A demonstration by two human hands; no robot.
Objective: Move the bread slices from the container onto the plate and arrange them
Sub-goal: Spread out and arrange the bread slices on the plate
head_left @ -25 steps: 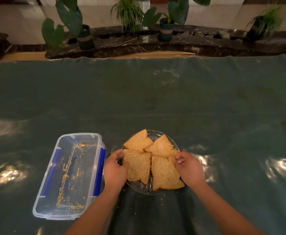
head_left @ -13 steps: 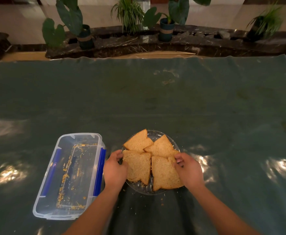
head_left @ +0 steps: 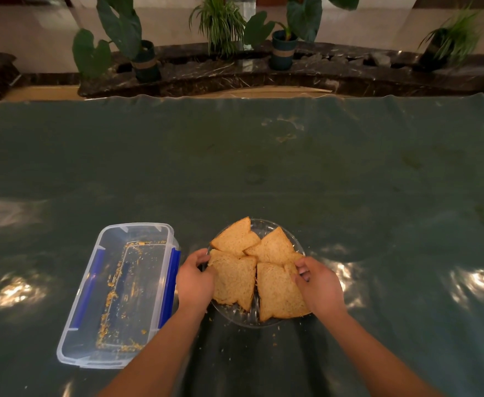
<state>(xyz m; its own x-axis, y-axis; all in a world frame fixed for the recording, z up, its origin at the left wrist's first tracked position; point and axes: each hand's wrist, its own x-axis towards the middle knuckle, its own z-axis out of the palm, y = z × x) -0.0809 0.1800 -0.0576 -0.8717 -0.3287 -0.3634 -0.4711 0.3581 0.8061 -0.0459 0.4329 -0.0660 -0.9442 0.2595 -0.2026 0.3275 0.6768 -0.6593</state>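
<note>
Several brown bread slices lie on a clear glass plate (head_left: 266, 226) near the table's front. The near-left slice (head_left: 235, 282) and the near-right slice (head_left: 276, 293) sit side by side; two more slices (head_left: 235, 237) (head_left: 272, 247) lie behind them. My left hand (head_left: 195, 280) grips the left edge of the near-left slice. My right hand (head_left: 319, 287) pinches the right edge of the near-right slice. A clear plastic container (head_left: 120, 293) with blue clips stands to the left of the plate and holds only crumbs.
The table is covered with a dark green glossy sheet (head_left: 263, 167). Crumbs lie in front of the plate. Beyond the far edge stand potted plants (head_left: 137, 47) on a dark stone ledge.
Both hands shifted slightly on the near slices; the right hand's fingers curled tighter on the near-right slice. The slices barely moved.
</note>
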